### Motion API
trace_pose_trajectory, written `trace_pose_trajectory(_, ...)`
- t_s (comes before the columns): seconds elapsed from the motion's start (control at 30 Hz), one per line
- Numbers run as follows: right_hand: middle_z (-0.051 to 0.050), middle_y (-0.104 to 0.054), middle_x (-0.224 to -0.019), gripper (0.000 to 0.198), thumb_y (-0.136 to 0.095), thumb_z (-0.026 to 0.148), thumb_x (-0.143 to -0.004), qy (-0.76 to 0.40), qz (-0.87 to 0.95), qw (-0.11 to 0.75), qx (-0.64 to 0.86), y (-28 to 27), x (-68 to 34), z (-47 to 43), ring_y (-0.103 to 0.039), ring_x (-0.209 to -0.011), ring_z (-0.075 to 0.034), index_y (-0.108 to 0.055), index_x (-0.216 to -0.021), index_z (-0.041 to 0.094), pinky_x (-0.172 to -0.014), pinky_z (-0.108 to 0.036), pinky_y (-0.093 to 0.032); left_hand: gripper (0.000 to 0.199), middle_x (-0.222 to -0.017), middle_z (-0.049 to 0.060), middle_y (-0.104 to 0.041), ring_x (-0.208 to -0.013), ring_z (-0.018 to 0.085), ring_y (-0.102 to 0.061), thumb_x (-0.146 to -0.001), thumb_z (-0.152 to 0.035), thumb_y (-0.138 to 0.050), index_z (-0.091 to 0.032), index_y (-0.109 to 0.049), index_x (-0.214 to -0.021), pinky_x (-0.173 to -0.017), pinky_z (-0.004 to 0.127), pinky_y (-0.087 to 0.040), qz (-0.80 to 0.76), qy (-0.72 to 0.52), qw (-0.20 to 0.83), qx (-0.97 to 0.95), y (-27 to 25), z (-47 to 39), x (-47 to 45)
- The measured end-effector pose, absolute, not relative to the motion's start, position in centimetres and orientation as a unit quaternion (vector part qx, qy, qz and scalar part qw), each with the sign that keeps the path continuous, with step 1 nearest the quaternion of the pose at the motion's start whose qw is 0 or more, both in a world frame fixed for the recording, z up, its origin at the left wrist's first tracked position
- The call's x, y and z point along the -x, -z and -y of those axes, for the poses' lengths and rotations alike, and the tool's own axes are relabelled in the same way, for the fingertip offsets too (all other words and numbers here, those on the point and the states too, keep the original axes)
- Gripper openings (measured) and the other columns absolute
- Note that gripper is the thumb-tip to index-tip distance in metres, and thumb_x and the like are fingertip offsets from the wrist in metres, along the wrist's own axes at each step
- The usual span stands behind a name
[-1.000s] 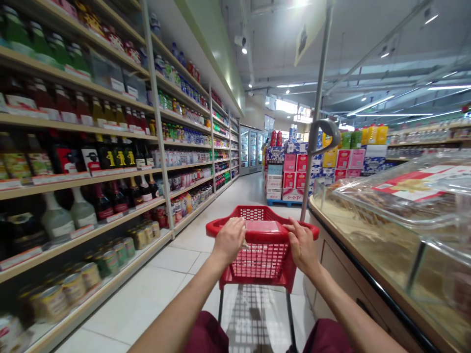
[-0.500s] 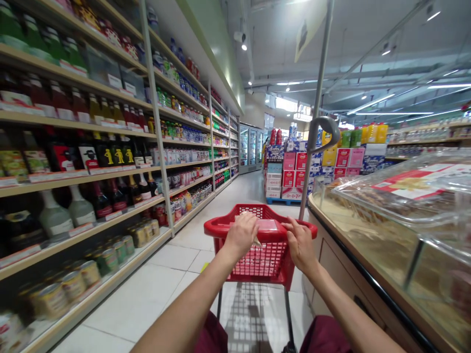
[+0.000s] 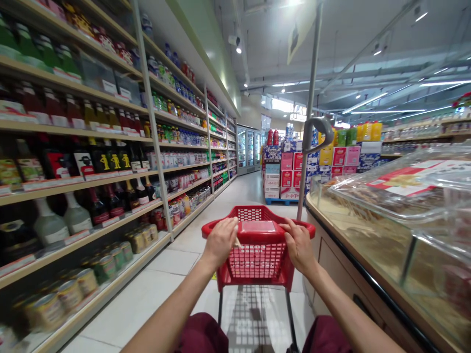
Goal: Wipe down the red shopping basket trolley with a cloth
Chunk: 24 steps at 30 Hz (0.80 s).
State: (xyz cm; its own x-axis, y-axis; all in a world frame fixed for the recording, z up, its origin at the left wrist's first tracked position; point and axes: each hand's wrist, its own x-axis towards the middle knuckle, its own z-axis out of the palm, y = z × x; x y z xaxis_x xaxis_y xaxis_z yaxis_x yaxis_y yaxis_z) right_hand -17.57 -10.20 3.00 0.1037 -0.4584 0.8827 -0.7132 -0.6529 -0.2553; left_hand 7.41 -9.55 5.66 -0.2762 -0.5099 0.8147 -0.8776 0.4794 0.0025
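Aisle shelving [image 3: 153,122]: tiered, along your left; bottles, cans and cartons in rows, running back to glass-doored cabinets [image 3: 250,147].
Display counter [image 3: 331,257]: at your right, wood-panelled, glass-edged, with clear plastic lids [image 3: 368,189] on top.
Carton stack [image 3: 287,171]: ahead, right of the aisle, on a blue pallet [image 3: 282,201]; pink, red, white and blue boxes.
Red cart [image 3: 253,281]: directly before you, just beside the counter; mesh basket, contents too unclear to list.
Red handle [image 3: 263,238]: across the cart's near end, between and under your hands.
Your right hand [image 3: 299,243]: fingers bent over the handle's right part, touching it; firmness of grip cannot be told; nothing else seen in it.
Your left hand [image 3: 222,241]: mostly closed over the handle's left part, a pale cloth-like piece [image 3: 237,242] poking out beneath the fingers.
Step in hand: judged to be wiping the handle with your left hand while your right steadies the cart.
Next move: would call for even pressure along the bar, the piece kept flat under your fingers.
Bottle labels [image 3: 114,163]: yellow figures on black; wording too small to read.
Lid label [image 3: 408,179]: red and white; wording illegible.
Brands: none you can read with certainty.
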Motion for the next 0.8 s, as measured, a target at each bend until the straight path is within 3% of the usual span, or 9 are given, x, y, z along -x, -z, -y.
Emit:
trace_pose_trajectory(0.13,-0.006,-0.064,-0.1,0.039,-0.029,0.029,-0.088,-0.546,0.407,0.109,-0.724,-3.1,17.4,10.1,-0.054,-0.092,-0.021,-0.04,-0.123,0.018,-0.085,-0.042,-0.033,0.032,-0.099,0.007,-0.065,-0.095,0.019,-0.058,-0.087,-0.032,-0.032,-0.018,-0.059,-0.098,-0.087,0.039,-0.048,0.699,-0.239,0.435,-0.516,-5.9,9.6,-11.6)
trace_pose_trajectory(0.27,-0.006,-0.065,-0.098,0.039,-0.029,0.029,-0.088,-0.557,0.409,0.116,-0.714,-3.2,16.8,9.9,-0.054,-0.088,-0.021,-0.04,-0.123,0.017,-0.083,-0.042,-0.034,0.029,-0.098,0.005,-0.065,-0.096,0.016,-0.058,-0.087,-0.029,-0.035,-0.018,-0.058,-0.098,-0.088,0.032,-0.049,0.724,-0.226,0.428,-0.491,-6.0,9.9,-6.9)
trace_pose_trajectory(0.4,-0.006,-0.065,-0.098,0.039,-0.029,0.028,-0.087,-0.549,0.397,0.137,-0.723,-3.2,16.9,9.9,-0.055,-0.089,-0.02,-0.04,-0.123,0.018,-0.082,-0.04,-0.035,0.029,-0.11,0.009,-0.06,-0.108,0.018,-0.051,-0.085,-0.024,-0.038,-0.014,-0.056,-0.105,-0.097,0.037,-0.042,0.785,-0.206,0.397,-0.428,-6.4,9.8,-0.8)
trace_pose_trajectory(0.63,-0.007,-0.063,-0.1,0.039,-0.028,0.028,-0.087,-0.544,0.394,0.131,-0.729,-3.1,16.8,9.9,-0.054,-0.094,-0.02,-0.04,-0.122,0.017,-0.085,-0.04,-0.033,0.031,-0.1,0.008,-0.065,-0.096,0.019,-0.058,-0.087,-0.028,-0.032,-0.017,-0.057,-0.101,-0.087,0.037,-0.048,0.732,-0.205,0.411,-0.504,-6.4,9.7,-7.0)
trace_pose_trajectory(0.8,-0.008,-0.062,-0.101,0.04,-0.028,0.028,-0.088,-0.538,0.395,0.133,-0.733,-2.8,16.2,9.8,-0.054,-0.093,-0.02,-0.037,-0.124,0.015,-0.084,-0.041,-0.033,0.029,-0.108,0.01,-0.061,-0.104,0.018,-0.054,-0.085,-0.024,-0.036,-0.013,-0.056,-0.103,-0.094,0.037,-0.043,0.781,-0.216,0.38,-0.446,-6.5,9.9,-1.5)
